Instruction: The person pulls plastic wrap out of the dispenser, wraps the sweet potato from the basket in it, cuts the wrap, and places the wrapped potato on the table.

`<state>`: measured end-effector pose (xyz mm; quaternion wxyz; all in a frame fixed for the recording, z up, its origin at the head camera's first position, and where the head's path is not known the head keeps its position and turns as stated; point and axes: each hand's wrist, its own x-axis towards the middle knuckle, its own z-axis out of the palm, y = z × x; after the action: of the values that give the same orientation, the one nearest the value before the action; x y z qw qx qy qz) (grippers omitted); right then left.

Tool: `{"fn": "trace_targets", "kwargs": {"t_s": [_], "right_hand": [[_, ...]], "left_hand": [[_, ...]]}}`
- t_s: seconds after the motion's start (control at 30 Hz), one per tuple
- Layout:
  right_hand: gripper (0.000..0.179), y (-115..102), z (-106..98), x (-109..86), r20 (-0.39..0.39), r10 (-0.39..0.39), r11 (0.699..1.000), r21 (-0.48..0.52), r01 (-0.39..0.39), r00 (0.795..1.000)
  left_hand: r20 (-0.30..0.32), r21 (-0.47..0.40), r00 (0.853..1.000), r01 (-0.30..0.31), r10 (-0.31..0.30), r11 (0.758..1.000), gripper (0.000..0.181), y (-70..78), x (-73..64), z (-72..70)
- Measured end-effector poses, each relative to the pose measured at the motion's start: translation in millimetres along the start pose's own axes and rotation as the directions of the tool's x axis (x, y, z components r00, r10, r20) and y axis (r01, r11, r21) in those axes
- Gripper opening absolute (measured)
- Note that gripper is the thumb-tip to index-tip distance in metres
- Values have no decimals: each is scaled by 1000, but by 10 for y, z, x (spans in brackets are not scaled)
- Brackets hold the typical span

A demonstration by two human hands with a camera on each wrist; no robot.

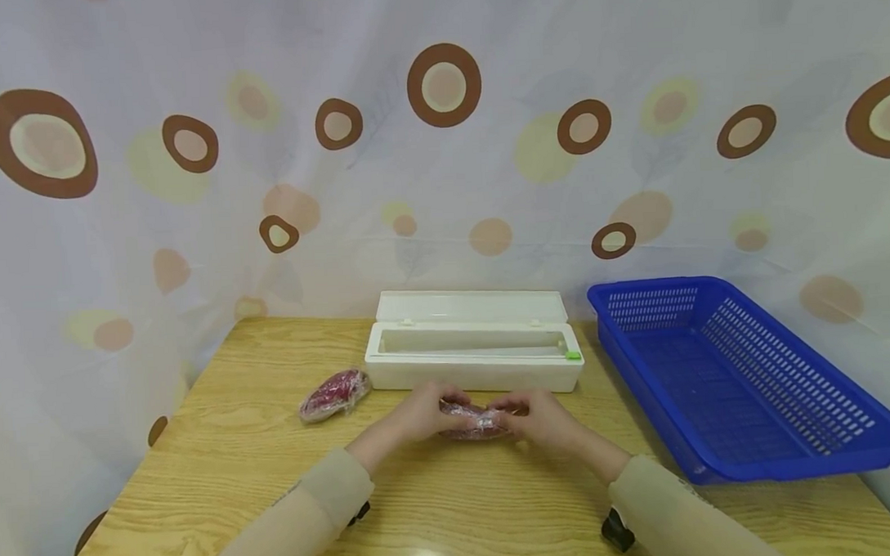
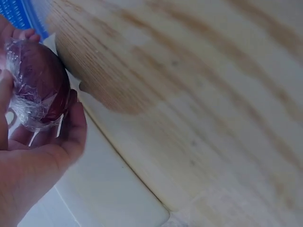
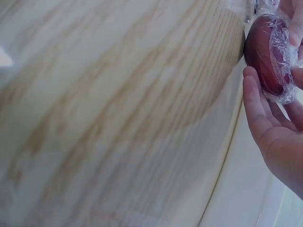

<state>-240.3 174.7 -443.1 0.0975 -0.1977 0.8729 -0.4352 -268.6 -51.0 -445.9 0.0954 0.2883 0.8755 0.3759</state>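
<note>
Both hands hold an oblong purple-red piece of produce, which looks like a sweet potato, wrapped in crinkled clear cling film. My left hand grips its left end, with thumb and fingers curled round it. At the other end, the right hand holds it the same way. Both wrist views show the smooth dark-red skin and the bunched film. Just behind the hands stands a white cling film dispenser, its lid raised and a green slider at its right end.
Left of the dispenser, a second film-wrapped sweet potato lies on the wooden table. A large blue plastic basket with slotted sides stands at the right. A patterned curtain hangs behind the table.
</note>
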Motion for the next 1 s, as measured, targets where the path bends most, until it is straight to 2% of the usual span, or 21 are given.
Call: {"fn": "trace_targets", "kwargs": {"t_s": [0.13, 0.3, 0.43, 0.63, 0.7, 0.83, 1.0], "right_hand": [[27, 11, -14, -2, 3, -42, 998, -55, 42, 999], [26, 43, -9, -6, 7, -97, 992, -77, 97, 995], [27, 37, 20, -29, -18, -85, 994, -71, 84, 996], [22, -2, 48, -78, -80, -45, 999, 20, 46, 996], [19, -10, 43, -89, -88, -23, 998, 57, 28, 996], [16, 6, 18, -108, -73, -16, 995, 99, 23, 997], [26, 66, -24, -136, -46, -67, 996, 50, 70, 997]], "left_hand": [[22, 23, 1000, -17, 16, 1000, 43, -6, -4, -10], [31, 42, 999, -31, 30, 999, 43, 6, -25, -2], [56, 57, 998, -39, 36, 998, 51, -24, -56, -16], [133, -10, 991, 25, -23, 1000, 69, -108, -150, -149], [132, -39, 991, 19, -14, 999, 68, -135, -178, -191], [110, -55, 993, -31, 37, 998, 58, -157, -216, -234], [90, -25, 995, -40, 43, 999, 46, -172, -243, -231]]}}
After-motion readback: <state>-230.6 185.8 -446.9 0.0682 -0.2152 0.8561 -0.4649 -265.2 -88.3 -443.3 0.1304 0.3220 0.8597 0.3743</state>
